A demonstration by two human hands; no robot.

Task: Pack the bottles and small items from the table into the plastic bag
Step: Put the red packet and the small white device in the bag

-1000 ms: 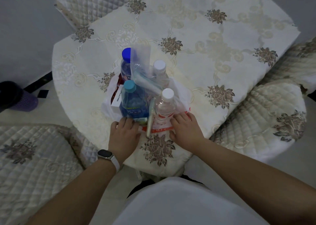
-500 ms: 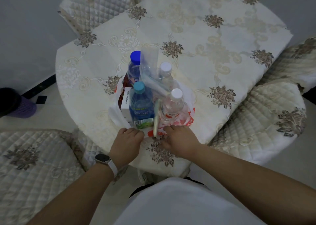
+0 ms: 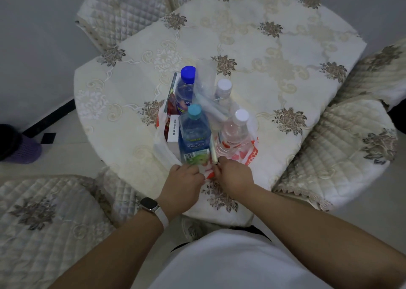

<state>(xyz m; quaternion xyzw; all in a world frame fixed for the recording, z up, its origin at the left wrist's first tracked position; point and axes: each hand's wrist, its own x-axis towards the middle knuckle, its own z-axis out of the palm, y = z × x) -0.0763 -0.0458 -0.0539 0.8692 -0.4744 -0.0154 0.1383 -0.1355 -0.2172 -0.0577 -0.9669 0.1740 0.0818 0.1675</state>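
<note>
Just beyond both hands (image 3: 182, 181) (image 3: 236, 177) stands the plastic bag (image 3: 162, 149), near rim gripped.

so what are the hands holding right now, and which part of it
The plastic bag, by its near rim. The left hand and the right hand each grip that edge, side by side, at the side closest to the person.

This is looking like a home dining corner: an embroidered floral cloth (image 3: 274, 53) is covering the round tabletop (image 3: 123, 156), quilted covers are dressing the chairs (image 3: 342, 148) around it, and a purple slipper (image 3: 22, 150) is lying on the floor (image 3: 72, 150).
</note>
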